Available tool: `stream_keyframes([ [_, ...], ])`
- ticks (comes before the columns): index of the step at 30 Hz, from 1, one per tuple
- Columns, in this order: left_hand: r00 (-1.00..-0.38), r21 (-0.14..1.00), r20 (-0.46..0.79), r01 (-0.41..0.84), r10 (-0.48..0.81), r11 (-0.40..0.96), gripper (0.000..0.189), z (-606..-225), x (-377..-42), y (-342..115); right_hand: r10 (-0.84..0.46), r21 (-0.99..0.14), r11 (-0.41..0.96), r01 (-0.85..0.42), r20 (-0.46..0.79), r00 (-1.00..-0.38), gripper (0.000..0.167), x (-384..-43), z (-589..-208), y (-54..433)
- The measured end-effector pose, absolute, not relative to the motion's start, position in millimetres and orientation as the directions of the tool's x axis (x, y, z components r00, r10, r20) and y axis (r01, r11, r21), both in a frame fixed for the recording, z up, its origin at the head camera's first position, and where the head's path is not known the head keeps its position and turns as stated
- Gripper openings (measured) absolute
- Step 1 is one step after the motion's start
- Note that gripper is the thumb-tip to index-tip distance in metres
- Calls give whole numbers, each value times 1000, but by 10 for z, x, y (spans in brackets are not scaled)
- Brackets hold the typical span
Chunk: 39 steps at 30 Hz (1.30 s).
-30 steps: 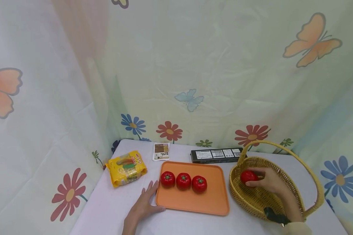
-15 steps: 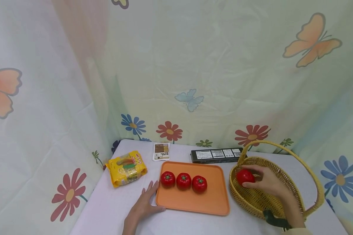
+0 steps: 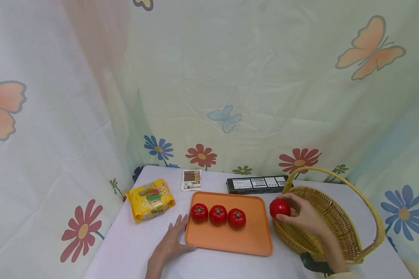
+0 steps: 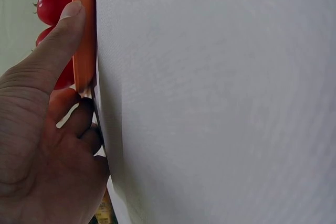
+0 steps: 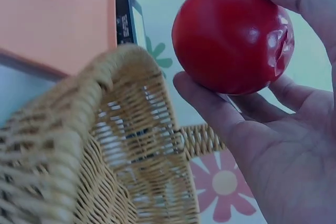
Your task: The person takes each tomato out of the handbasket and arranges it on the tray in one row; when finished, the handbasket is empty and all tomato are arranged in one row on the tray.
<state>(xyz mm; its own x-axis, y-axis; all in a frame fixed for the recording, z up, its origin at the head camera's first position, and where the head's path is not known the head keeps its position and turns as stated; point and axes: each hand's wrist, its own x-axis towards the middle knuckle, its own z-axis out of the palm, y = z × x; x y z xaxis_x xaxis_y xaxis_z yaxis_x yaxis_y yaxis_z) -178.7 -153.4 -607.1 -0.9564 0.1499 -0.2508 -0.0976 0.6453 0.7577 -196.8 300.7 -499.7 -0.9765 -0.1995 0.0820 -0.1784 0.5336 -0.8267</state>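
Note:
My right hand (image 3: pixel 305 217) pinches a red tomato (image 3: pixel 280 209) between thumb and fingers. In the head view the tomato is over the left rim of the wicker basket (image 3: pixel 321 197); the right wrist view shows it raised above the rim. On the orange tray (image 3: pixel 230 242), three red tomatoes with green tops, among them the middle tomato (image 3: pixel 218 215), lie in a row. My left hand (image 3: pixel 171 240) rests at the tray's near left corner. Its thumb (image 4: pixel 63 38) lies straight along the tray's front edge, with the other fingers loosely extended by the left side.
A yellow snack packet (image 3: pixel 151 200) lies left of the tray. Behind the tray are a small flat sachet (image 3: pixel 191 180) and a long black box (image 3: pixel 256 184). The basket's tall handle (image 3: pixel 349 184) arches over it. A flowered curtain (image 3: pixel 230 77) stands behind the white-covered table (image 3: pixel 202 267).
My right hand has lifted the tomato from inside the basket and carried it left to the basket's rim. My left hand and the tray tomatoes have stayed put.

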Motion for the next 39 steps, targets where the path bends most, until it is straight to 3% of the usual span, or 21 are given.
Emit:
stream_keyframes([
  [16, -954, 750, -264, -111, 142, 652, 113, -6049, -1789, -1535, -255, -860, 461, -217, 105, -961, 65, -1951, -5049, 2702],
  [27, -954, 761, -265, -115, 144, 639, 112, -6064, -1793, -1536, -217, -877, 435, -204, 118, -969, 61, -1957, -5081, 2561],
  [39, -953, 762, -266, -116, 145, 637, 113, -6072, -1806, -1538, -234, -886, 408, -221, 133, -963, 72, -1990, -5170, 2435],
])
